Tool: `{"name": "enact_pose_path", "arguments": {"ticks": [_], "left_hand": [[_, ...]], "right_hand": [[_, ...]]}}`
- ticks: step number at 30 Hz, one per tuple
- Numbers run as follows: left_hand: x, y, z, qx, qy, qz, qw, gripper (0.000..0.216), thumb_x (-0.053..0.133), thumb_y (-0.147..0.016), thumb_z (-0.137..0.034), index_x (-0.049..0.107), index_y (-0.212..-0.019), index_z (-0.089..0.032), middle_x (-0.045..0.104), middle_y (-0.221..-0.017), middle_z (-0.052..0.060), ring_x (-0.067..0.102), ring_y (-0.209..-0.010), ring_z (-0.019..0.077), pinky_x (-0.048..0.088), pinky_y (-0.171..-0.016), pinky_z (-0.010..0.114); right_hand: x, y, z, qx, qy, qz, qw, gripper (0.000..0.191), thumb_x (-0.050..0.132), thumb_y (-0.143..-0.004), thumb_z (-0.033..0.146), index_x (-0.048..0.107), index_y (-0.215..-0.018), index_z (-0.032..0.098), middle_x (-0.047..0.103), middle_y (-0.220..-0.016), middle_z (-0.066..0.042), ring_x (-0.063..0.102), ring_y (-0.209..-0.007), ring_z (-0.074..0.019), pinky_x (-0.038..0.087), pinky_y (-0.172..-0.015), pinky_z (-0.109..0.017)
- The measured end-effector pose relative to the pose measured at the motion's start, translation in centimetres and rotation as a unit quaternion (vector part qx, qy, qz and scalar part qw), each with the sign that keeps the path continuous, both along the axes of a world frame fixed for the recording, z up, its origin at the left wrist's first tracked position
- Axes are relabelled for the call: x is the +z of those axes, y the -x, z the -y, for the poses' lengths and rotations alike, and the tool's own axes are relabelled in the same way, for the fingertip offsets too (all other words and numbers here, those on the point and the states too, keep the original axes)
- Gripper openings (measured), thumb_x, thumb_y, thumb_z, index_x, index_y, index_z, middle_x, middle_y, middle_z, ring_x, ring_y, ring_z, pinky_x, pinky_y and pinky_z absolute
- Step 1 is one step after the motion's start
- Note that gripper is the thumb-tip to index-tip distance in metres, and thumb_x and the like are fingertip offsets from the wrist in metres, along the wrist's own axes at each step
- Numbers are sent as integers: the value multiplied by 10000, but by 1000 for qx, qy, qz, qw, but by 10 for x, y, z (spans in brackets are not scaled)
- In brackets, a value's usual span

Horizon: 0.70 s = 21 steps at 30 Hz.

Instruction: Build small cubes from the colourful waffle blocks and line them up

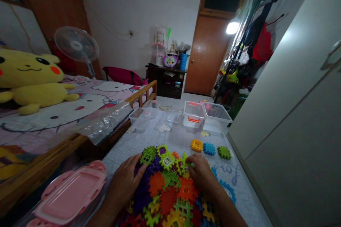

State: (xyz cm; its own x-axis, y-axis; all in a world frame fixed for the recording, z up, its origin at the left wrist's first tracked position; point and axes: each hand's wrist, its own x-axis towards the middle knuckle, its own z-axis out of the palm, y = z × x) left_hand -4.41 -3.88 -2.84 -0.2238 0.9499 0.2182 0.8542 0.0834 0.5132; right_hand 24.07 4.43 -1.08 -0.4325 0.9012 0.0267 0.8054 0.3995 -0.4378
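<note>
A heap of coloured interlocking plastic blocks (167, 191) lies on the white quilted mat (176, 138) in front of me. My left hand (126, 181) rests on the heap's left side, fingers curled over purple and green pieces. My right hand (201, 172) lies on the right side, its fingertips pinched on a light green block (185, 166). Just beyond the heap, an orange block (196, 145), a blue block (209, 148) and a green block (224, 152) sit in a row.
A pink lid (70, 197) lies at the lower left. Clear plastic boxes (206, 115) stand at the mat's far end. A wooden-framed bed (80, 113) with a yellow plush toy (30, 78) runs along the left; a white wardrobe (293, 113) stands on the right.
</note>
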Motion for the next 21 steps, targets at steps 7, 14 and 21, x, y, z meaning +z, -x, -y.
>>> {"name": "enact_pose_path", "arguments": {"ticks": [7, 14, 21], "left_hand": [[-5, 1, -1, 0, -11, 3, 1000, 521, 403, -884, -529, 593, -1211, -171, 648, -1252, 96, 580, -1191, 254, 437, -1059, 432], [-5, 1, -1, 3, -1, 1, 1000, 544, 387, -886, -540, 590, -1215, -158, 647, -1250, 102, 581, -1189, 254, 432, -1065, 429], [-10, 4, -2, 2, -16, 4, 1000, 536, 397, -874, -560, 599, -1199, -184, 656, -1238, 91, 590, -1179, 256, 441, -1054, 432]], "right_hand": [[-2, -8, -2, 4, 26, -164, 986, 315, 477, -705, 99, 624, -962, 203, 598, -908, -29, 560, -882, -176, 439, -817, -282], [6, -20, -12, -117, 131, -418, 891, 280, 594, -680, 346, 599, -911, 188, 573, -724, 17, 538, -643, -143, 426, -592, -248], [13, -61, -23, -197, 109, -379, 898, 374, 590, -645, 364, 665, -947, 156, 625, -634, 4, 561, -592, -168, 451, -587, -290]]}}
